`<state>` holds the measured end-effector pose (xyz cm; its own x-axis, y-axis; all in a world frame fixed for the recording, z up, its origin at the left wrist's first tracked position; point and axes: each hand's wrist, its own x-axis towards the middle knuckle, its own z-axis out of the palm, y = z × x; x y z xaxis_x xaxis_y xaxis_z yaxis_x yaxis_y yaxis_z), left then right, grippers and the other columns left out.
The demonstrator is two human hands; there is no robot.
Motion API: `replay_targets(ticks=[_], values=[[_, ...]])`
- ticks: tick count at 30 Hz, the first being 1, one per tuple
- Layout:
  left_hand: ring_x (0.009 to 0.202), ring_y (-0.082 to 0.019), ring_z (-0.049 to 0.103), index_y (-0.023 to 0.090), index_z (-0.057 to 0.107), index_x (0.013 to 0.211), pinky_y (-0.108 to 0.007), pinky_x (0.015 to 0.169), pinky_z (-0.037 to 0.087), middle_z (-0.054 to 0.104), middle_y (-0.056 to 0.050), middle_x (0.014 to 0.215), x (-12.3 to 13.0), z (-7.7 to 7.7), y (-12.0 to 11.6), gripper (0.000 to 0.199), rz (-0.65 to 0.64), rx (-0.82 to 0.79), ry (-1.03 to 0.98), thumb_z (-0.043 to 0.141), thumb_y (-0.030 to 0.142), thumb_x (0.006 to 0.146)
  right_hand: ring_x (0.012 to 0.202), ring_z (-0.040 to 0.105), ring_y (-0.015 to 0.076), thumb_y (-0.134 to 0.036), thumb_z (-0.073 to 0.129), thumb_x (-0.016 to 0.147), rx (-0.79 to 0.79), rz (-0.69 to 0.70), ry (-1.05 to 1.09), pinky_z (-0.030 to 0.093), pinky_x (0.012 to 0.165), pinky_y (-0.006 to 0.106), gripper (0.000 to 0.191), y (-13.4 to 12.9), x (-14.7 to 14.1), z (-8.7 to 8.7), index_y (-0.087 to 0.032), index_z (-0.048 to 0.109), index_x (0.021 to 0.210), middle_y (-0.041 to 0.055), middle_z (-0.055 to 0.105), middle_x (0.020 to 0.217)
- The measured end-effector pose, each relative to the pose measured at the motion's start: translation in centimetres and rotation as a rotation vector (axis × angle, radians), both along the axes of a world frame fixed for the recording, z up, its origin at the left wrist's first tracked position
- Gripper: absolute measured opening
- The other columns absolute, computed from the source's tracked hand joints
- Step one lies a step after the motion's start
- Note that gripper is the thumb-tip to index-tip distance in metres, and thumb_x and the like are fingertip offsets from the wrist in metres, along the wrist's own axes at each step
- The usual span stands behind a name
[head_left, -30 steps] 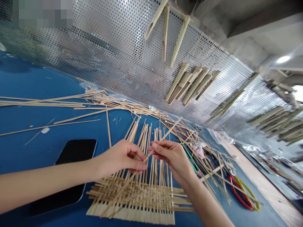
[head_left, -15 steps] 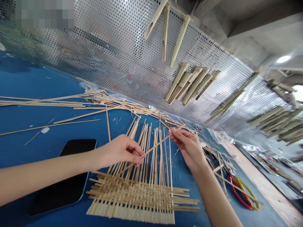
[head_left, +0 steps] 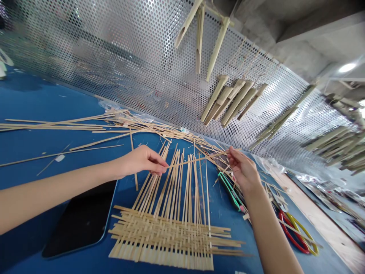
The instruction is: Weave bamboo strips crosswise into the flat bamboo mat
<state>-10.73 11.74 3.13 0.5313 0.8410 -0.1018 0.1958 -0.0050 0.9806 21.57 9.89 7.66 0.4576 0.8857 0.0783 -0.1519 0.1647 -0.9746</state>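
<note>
A thin bamboo strip (head_left: 196,160) stretches between my two hands, above the loose upright strips of a weave. My left hand (head_left: 145,161) pinches its left end between thumb and fingers. Farther right and slightly higher, my right hand (head_left: 242,167) grips the other end with thumb and forefinger. Below them lies a partly woven bamboo mat (head_left: 168,232), its crossing strips packed tight near the front edge. Its long upright strips fan out toward the back, and several cross strips jut out on the right.
A dark tablet-like slab (head_left: 82,220) lies left of the mat. Loose bamboo strips (head_left: 159,129) run along the back by a perforated metal panel (head_left: 128,68). On the right are a green-handled cutter (head_left: 231,192) and red-and-yellow-handled pliers (head_left: 296,232). Bamboo pieces (head_left: 236,101) hang from the panel.
My hands have moved up and farther apart, with the right one shifting right. The strip between them now lies flatter. The green-handled cutter has come into clear view beside my right hand.
</note>
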Motion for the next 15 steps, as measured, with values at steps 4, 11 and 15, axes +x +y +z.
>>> replay_targets(ticks=[4, 11, 15], values=[[0.065, -0.017, 0.067, 0.025, 0.078, 0.080, -0.031, 0.074, 0.055, 0.074, -0.001, 0.067, -0.7, 0.2, 1.2, 0.021, 0.017, 0.031, 0.019, 0.083, 0.038, 0.063, 0.051, 0.063, 0.0075, -0.020, 0.088, 0.063, 0.019, -0.014, 0.002, 0.054, 0.046, 0.009, 0.018, 0.7, 1.0, -0.7, -0.014, 0.072, 0.070, 0.0031, 0.072, 0.068], [0.067, -0.015, 0.067, 0.021, 0.077, 0.081, -0.028, 0.073, 0.055, 0.072, 0.000, 0.066, -0.9, 0.4, 1.5, 0.024, 0.002, -0.007, -0.012, 0.084, 0.035, 0.063, 0.054, 0.063, 0.0067, -0.019, 0.086, 0.065, 0.033, 0.026, 0.028, 0.055, 0.050, 0.009, 0.016, 1.2, 1.2, -1.2, -0.016, 0.072, 0.071, 0.0013, 0.072, 0.070], [0.076, -0.015, 0.068, 0.019, 0.075, 0.088, -0.028, 0.076, 0.054, 0.075, -0.004, 0.081, -1.0, 0.3, 1.3, 0.029, -0.061, -0.134, -0.073, 0.084, 0.035, 0.065, 0.061, 0.065, 0.0087, -0.020, 0.085, 0.067, 0.048, 0.061, 0.013, 0.058, 0.056, 0.012, 0.016, 1.3, 1.4, -1.1, -0.016, 0.073, 0.076, 0.0028, 0.073, 0.076]])
